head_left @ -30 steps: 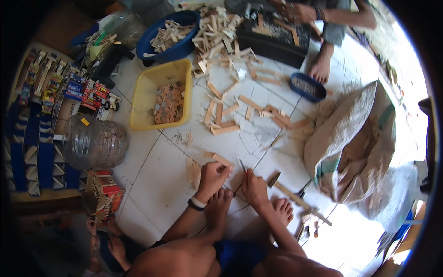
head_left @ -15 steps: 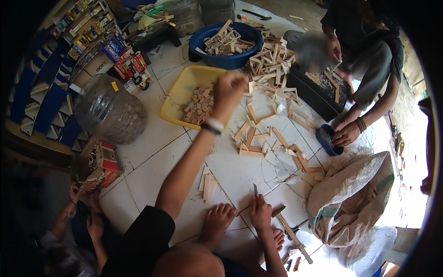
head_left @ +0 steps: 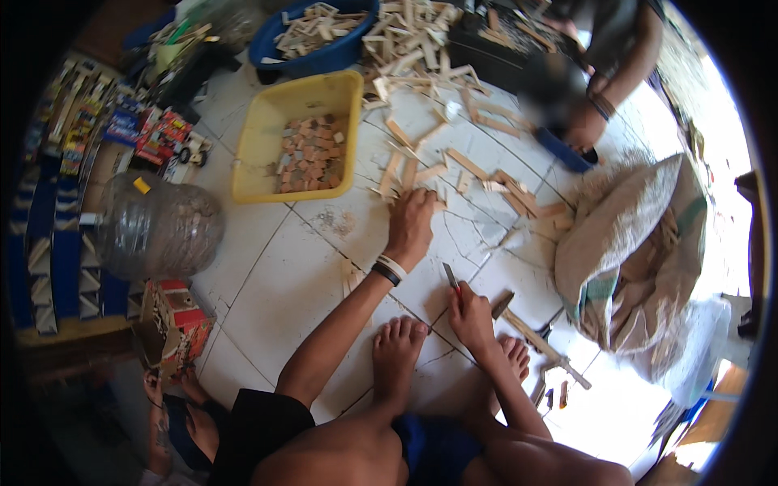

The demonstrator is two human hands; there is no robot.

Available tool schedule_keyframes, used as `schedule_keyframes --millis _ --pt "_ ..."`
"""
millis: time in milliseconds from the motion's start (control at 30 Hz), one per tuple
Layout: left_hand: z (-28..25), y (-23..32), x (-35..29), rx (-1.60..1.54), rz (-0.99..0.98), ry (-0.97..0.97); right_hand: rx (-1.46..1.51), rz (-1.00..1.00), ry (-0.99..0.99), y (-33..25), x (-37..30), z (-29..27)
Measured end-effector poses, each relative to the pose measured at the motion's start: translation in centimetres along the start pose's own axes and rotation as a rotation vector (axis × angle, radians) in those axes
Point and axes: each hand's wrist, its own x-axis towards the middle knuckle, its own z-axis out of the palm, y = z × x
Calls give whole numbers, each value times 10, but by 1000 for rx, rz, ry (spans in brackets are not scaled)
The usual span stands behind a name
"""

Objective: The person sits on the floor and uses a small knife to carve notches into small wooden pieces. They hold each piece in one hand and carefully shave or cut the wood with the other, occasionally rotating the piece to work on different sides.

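My left hand (head_left: 411,229) is over the near edge of a loose group of small wooden pieces (head_left: 409,173) on the tiled floor. Its fingertips point down among the pieces, so whether they grip one is hidden. In my right hand (head_left: 472,316), above my right foot, is a utility knife (head_left: 451,278) with a red handle, its blade pointing up and away from me. Some thin wooden slats (head_left: 349,277) lie by my left forearm, which partly covers them. A hammer (head_left: 541,340) with a wooden handle rests to the right of my right hand.
A yellow basin (head_left: 243,180) holds small wooden blocks; a blue tub (head_left: 324,65) holds wooden frames. A large clear jar (head_left: 160,227) and a red box (head_left: 180,324) stand left. An open sack (head_left: 600,243) sits right. Another person's hand (head_left: 585,128) is at a small blue container (head_left: 559,151).
My left hand has come down from above the yellow basin to the wooden pieces. My right hand still holds the knife. The view has shifted, and another person's head has lowered.
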Motion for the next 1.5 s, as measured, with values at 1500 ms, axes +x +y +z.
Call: schedule_keyframes --millis 1500 --pt "-106 12 -106 -219 -279 257 36 53 -222 -13 -2 4"
